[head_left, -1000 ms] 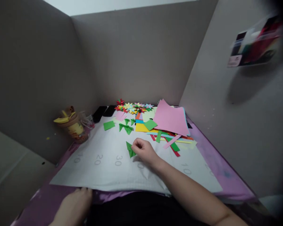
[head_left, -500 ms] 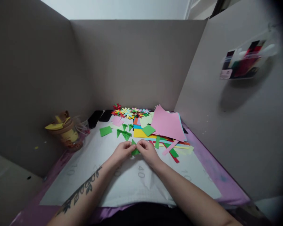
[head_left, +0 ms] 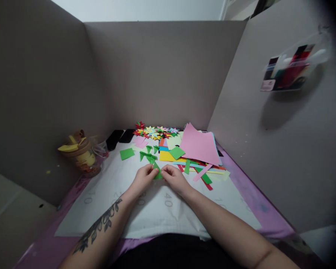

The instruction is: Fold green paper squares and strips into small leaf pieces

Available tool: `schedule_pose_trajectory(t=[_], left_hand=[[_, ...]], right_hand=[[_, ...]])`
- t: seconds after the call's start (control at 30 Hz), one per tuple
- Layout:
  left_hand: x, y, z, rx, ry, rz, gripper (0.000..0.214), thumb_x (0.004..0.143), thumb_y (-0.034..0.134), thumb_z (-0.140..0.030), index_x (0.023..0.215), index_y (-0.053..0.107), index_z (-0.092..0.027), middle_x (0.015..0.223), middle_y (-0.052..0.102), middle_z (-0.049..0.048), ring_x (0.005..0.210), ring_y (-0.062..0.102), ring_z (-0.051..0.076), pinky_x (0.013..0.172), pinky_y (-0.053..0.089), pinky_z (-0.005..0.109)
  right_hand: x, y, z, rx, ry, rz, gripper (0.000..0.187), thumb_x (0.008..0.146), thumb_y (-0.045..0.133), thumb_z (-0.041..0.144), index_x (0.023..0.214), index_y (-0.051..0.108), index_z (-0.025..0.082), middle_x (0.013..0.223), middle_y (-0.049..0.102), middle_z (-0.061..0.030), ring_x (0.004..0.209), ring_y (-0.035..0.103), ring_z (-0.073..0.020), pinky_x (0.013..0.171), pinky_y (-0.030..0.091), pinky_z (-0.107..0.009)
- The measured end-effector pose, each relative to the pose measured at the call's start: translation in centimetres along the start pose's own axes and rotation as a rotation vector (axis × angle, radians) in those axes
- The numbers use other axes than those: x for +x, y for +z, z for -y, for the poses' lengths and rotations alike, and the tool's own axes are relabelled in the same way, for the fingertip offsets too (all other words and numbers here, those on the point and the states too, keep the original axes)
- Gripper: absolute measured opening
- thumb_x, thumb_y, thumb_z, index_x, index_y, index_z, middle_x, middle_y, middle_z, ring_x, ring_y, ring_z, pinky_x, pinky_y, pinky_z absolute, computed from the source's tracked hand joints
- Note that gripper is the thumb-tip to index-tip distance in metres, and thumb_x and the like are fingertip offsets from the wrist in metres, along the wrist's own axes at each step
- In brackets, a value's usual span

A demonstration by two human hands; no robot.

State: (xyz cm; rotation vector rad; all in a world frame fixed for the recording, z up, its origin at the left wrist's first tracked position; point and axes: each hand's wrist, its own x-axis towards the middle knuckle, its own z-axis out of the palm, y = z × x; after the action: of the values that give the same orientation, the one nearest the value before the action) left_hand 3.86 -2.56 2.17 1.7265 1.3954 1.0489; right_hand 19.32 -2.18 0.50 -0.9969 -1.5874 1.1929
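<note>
A small folded piece of green paper (head_left: 158, 173) is held up over the middle of the white sheet. My left hand (head_left: 145, 177) pinches its left edge between thumb and fingers. At its right corner, the closed fingertips of my right hand (head_left: 174, 178) meet the paper. Just beyond my hands lie several folded green paper pieces (head_left: 150, 157). A flat green paper square (head_left: 127, 154) rests to their left, and another green square (head_left: 176, 152) lies on coloured sheets to the right.
Folded paper stars (head_left: 156, 131) are heaped at the back. Pink sheets (head_left: 200, 144) and coloured strips (head_left: 203, 175) lie at right. A pot (head_left: 85, 158) and two black flat objects (head_left: 126, 136) stand at left. Grey panels (head_left: 162, 74) enclose the table; a clear pouch (head_left: 291, 73) hangs right.
The green paper has turned in my fingers and shows more of its face. My right hand has drawn slightly away from the left. The view has shifted a little.
</note>
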Motion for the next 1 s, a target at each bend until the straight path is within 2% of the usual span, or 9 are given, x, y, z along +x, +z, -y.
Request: schedule_pose_trajectory(t=[0.23, 0.33, 0.43, 0.5, 0.67, 0.77, 0.83, 0.9, 1.0], left_hand=[[-0.7, 0.1, 0.1, -0.198, -0.066, 0.081, 0.024, 0.075, 0.054, -0.037, 0.066, 0.049, -0.015, 0.057, 0.044, -0.0048, 0.052, 0.038, 0.009, 0.050, 0.029, 0.020], [-0.9, -0.5, 0.0, -0.282, -0.088, 0.122, 0.023, 0.073, 0.056, -0.035, 0.066, 0.049, -0.015, 0.057, 0.045, -0.0047, 0.052, 0.039, 0.008, 0.050, 0.029, 0.019], [-1.2, -0.8, -0.1, -0.238, -0.103, 0.156, 0.022, 0.073, 0.057, -0.033, 0.064, 0.050, -0.015, 0.056, 0.044, -0.0051, 0.050, 0.037, 0.007, 0.048, 0.027, 0.019], [-1.4, -0.7, -0.1, -0.188, -0.104, 0.191, 0.020, 0.072, 0.057, -0.032, 0.064, 0.051, -0.014, 0.055, 0.044, -0.0051, 0.050, 0.037, 0.007, 0.047, 0.027, 0.019], [-1.2, -0.5, -0.2, -0.222, -0.151, 0.095, 0.019, 0.071, 0.055, -0.031, 0.064, 0.051, -0.014, 0.055, 0.046, -0.0044, 0.050, 0.039, 0.008, 0.047, 0.029, 0.019], [-1.2, -0.8, -0.3, -0.299, -0.183, 0.095, 0.020, 0.071, 0.055, -0.033, 0.065, 0.052, -0.014, 0.055, 0.049, -0.0033, 0.049, 0.041, 0.009, 0.047, 0.031, 0.019], [-1.3, -1.0, -0.3, -0.344, -0.203, 0.164, 0.021, 0.070, 0.057, -0.034, 0.064, 0.051, -0.014, 0.055, 0.049, -0.0033, 0.048, 0.041, 0.008, 0.047, 0.030, 0.019], [-1.4, -1.1, -0.3, -0.385, -0.220, 0.234, 0.022, 0.070, 0.059, -0.033, 0.064, 0.051, -0.014, 0.053, 0.047, -0.0040, 0.047, 0.040, 0.007, 0.046, 0.029, 0.018], [-1.5, -1.2, -0.2, -0.417, -0.227, 0.269, 0.022, 0.069, 0.062, -0.033, 0.066, 0.052, -0.013, 0.053, 0.047, -0.0045, 0.047, 0.040, 0.006, 0.046, 0.028, 0.018]], right_hand=[[-0.2, 0.6, 0.1, -0.023, -0.004, -0.077, 0.012, 0.074, 0.052, 0.026, 0.066, 0.050, 0.017, 0.060, 0.044, 0.0043, 0.056, 0.040, -0.0101, 0.052, 0.032, -0.022], [-0.1, 0.5, 0.2, 0.068, 0.005, -0.035, 0.013, 0.075, 0.053, 0.029, 0.070, 0.052, 0.017, 0.061, 0.047, 0.0038, 0.057, 0.043, -0.0103, 0.054, 0.035, -0.022], [0.1, 0.1, 0.2, 0.134, 0.005, 0.019, 0.016, 0.075, 0.056, 0.032, 0.076, 0.054, 0.017, 0.066, 0.052, 0.0025, 0.059, 0.047, -0.0108, 0.057, 0.038, -0.023], [0.2, -0.1, 0.1, 0.108, -0.009, 0.047, 0.016, 0.073, 0.059, 0.032, 0.072, 0.054, 0.017, 0.065, 0.051, 0.0028, 0.059, 0.046, -0.0105, 0.057, 0.038, -0.022], [0.0, 0.1, -0.1, 0.057, -0.018, -0.022, 0.018, 0.074, 0.056, 0.027, 0.061, 0.048, 0.017, 0.058, 0.044, 0.0048, 0.055, 0.041, -0.0095, 0.054, 0.035, -0.022], [-0.2, 0.1, 0.2, 0.003, -0.141, -0.081, 0.006, 0.075, 0.054, 0.021, 0.078, 0.057, 0.018, 0.070, 0.051, 0.0017, 0.064, 0.048, -0.0119, 0.060, 0.039, -0.023], [-0.4, 0.0, 0.5, -0.063, -0.274, -0.055, 0.016, 0.075, 0.051, 0.016, 0.088, 0.061, 0.020, 0.081, 0.055, -0.0014, 0.074, 0.052, -0.0141, 0.065, 0.042, -0.025], [-0.5, -0.2, 0.9, -0.107, -0.358, 0.017, 0.020, 0.077, 0.048, 0.013, 0.087, 0.064, 0.021, 0.084, 0.057, -0.0030, 0.079, 0.054, -0.0151, 0.068, 0.043, -0.027], [-0.7, -0.3, 1.1, -0.112, -0.340, 0.053, 0.020, 0.078, 0.048, 0.012, 0.083, 0.065, 0.020, 0.080, 0.060, -0.0028, 0.075, 0.056, -0.0145, 0.068, 0.044, -0.027]])
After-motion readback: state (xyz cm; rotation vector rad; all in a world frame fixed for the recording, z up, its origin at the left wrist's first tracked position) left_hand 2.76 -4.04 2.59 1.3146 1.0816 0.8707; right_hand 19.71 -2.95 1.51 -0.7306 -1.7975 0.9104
